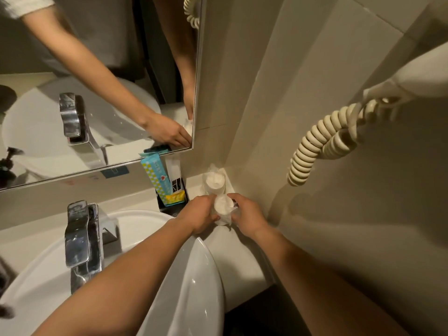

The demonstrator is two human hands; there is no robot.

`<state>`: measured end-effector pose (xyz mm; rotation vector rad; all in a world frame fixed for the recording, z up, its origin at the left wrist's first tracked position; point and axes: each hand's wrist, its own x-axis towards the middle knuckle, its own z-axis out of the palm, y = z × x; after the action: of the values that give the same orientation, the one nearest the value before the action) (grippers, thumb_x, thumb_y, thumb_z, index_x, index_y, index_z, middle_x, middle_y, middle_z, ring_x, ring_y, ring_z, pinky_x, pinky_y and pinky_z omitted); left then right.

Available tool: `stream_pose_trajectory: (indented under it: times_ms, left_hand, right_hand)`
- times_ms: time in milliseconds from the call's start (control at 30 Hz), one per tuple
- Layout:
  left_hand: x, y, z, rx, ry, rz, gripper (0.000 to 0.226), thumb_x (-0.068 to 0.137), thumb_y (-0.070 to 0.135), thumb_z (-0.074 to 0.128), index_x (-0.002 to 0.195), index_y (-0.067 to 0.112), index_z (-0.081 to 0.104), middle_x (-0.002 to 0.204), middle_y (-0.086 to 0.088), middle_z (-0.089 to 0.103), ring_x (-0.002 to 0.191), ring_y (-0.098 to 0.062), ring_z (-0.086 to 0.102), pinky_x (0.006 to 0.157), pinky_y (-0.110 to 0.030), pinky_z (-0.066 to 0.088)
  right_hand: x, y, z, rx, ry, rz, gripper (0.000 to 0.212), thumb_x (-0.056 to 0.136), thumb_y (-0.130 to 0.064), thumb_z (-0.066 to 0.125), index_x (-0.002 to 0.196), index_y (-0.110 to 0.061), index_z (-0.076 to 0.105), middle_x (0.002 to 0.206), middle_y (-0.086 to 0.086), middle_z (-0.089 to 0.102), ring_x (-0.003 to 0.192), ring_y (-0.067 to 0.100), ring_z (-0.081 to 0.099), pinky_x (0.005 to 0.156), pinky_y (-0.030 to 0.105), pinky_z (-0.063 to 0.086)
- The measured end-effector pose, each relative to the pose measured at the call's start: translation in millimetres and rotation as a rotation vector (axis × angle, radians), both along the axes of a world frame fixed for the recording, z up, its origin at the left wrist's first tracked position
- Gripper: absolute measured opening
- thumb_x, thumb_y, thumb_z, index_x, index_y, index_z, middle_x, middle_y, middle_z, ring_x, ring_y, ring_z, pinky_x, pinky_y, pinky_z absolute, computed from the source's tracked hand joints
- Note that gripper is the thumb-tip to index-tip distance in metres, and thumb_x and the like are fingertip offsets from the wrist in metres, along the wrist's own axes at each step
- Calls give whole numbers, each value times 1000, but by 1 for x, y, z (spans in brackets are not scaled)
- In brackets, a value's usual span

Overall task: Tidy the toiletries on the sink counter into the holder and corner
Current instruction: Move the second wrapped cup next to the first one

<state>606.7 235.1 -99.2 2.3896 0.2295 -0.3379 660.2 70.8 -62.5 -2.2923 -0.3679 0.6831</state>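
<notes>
Both hands, left [202, 214] and right [244, 214], are closing round a wrapped cup [223, 210] just short of the corner. It looks light; nudging the other cup [214, 181] or the holder [172, 202] could be toppling them.

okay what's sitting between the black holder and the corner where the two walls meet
In the head view, one plastic-wrapped cup stands between the black holder and the wall corner. The second wrapped cup sits nearer, gripped by both hands.
</notes>
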Motion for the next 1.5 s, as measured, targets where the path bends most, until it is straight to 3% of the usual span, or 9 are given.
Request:
stream_pose_trajectory:
  times_ms: [300,433,500,567,700,900,1167,1333,1500]
  left_hand:
    - [3,-1,-7,-16,-7,26,50,88,28,75,134,20,56,129,-8,67,116,-29,62,99,-42,50]
    - [2,-1,-7,-19,-12,30,49,87,28,75,132,21,57,127,-7,68,114,-28,63,97,-41,50]
    - [0,-1,-6,-15,-4,35,47,87,29,75,130,22,58,126,-6,69,112,-27,63,96,-41,51]
    - [-4,0,-4,-6,5,49,47,87,31,75,130,21,58,127,-6,68,112,-27,64,96,-42,52]
    - [-18,3,6,59,-6,76,51,87,35,75,131,17,56,128,-9,67,114,-30,63,92,-40,52]
    - [-61,-10,39,123,-54,170,57,92,37,67,139,10,50,139,-14,56,127,-31,54,103,-40,46]
    - [-166,-49,72,519,-138,204,48,92,44,54,130,15,53,130,-11,55,114,-31,56,96,-42,47]
    - [-241,-63,78,578,-134,323,61,87,55,62,137,22,49,130,-1,57,118,-24,54,103,-40,45]
    - [-314,-64,88,636,-83,444,52,84,54,58,124,22,50,116,-2,56,110,-25,56,97,-39,46]
  right_hand:
    - [6,0,-9,-22,-11,4,39,91,-12,65,127,-27,61,103,-5,65,79,3,61,54,3,43]
    - [7,-2,-12,-62,-28,20,46,94,-12,61,137,-23,54,117,1,66,88,13,61,56,2,42]
    - [7,-2,-10,-99,-27,24,54,95,-8,57,146,-20,46,133,6,62,104,21,61,74,7,49]
    - [5,-4,-7,-132,-33,28,58,96,-6,54,151,-19,41,144,8,55,124,27,56,101,30,49]
    - [0,-10,2,-186,-77,71,62,97,-3,54,154,-21,35,151,7,48,135,27,48,111,43,43]
    - [-24,-26,29,-224,-161,124,66,92,-11,64,151,-25,37,152,3,46,138,25,46,113,42,40]
    - [-102,-56,61,-373,-524,382,73,88,-47,67,149,-26,33,152,-2,43,138,23,42,110,41,38]
    - [-156,-61,63,-417,-591,545,70,83,-54,67,142,-28,39,150,-1,46,137,25,44,107,47,39]
    - [-205,-45,63,-389,-647,697,71,80,-59,65,139,-28,41,143,-2,52,129,25,51,101,47,45]
